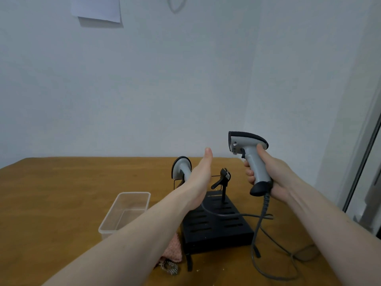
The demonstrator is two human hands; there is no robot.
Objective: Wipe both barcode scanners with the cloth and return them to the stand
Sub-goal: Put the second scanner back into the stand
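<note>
Nearest, at about 6 o'clock on the tabletop [61, 193], the pink cloth [172, 251] lay bunched against the near left foot of the black stand [216, 226], mostly hidden under the left forearm and not in either hand. A grey cable [255, 240] looped off the stand's right side toward 5 o'clock, and a clear tub [125, 213] sat just left of the stand at 8 o'clock. Farther in, the right hand [268, 174] gripped the handle of the right scanner [250, 159], fingers curled round it, holding it in the air above and right of the stand, at 2 o'clock from it, clear of the empty cradle [223, 178]. The left hand [201, 172] reached toward 12 o'clock with fingers straight and together, holding nothing, just beside the left scanner [182, 168], which sat in the far left corner of the stand; whether the hand touched it could not be told. The risks looked plain: the cable could snag on the stand or cradle as the held scanner moved and drag the stand, a careless push by the left hand could tip the seated scanner, and the cloth, pinned under the arm, could slide off the near edge.
</note>
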